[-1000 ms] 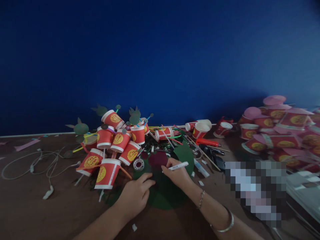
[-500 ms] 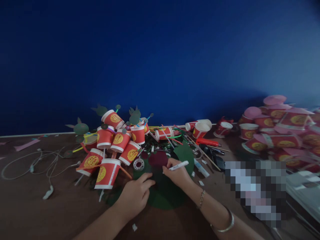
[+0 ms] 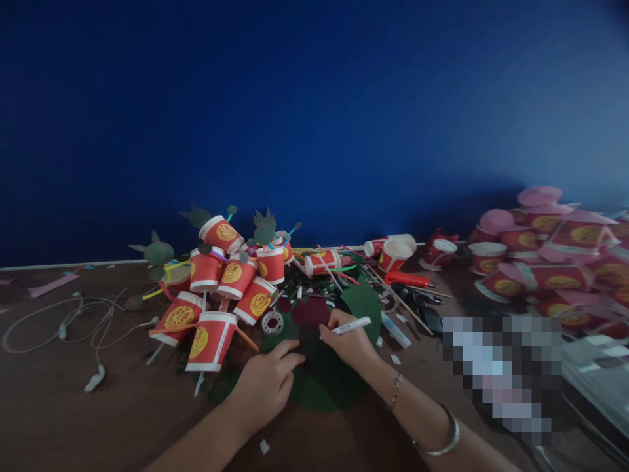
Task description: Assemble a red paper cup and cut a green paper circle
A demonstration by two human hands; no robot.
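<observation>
Pinched in the fingers of my right hand [image 3: 348, 342] is a white marker [image 3: 356, 324], its tip end close to a dark sheet. Beneath both hands lies dark green paper [image 3: 327, 393] with a rounded edge. My left hand [image 3: 263, 383] rests on the paper's left side, fingers stretched out and holding nothing. Just beyond the hands is a dark red piece of paper [image 3: 310, 311]. A small tape roll [image 3: 266, 326] sits past my left fingertips. Whatever marks the tip makes are too dark to see.
Red paper cups [image 3: 212, 344] with sticks and rabbit-like paper heads [image 3: 158, 252] are heaped at left. White earphones [image 3: 95, 379] lie farther left. More cups with pink paper [image 3: 565, 282] pile up at right. A glue stick [image 3: 396, 330] and scissors-like orange item [image 3: 407, 280] lie beyond my right hand.
</observation>
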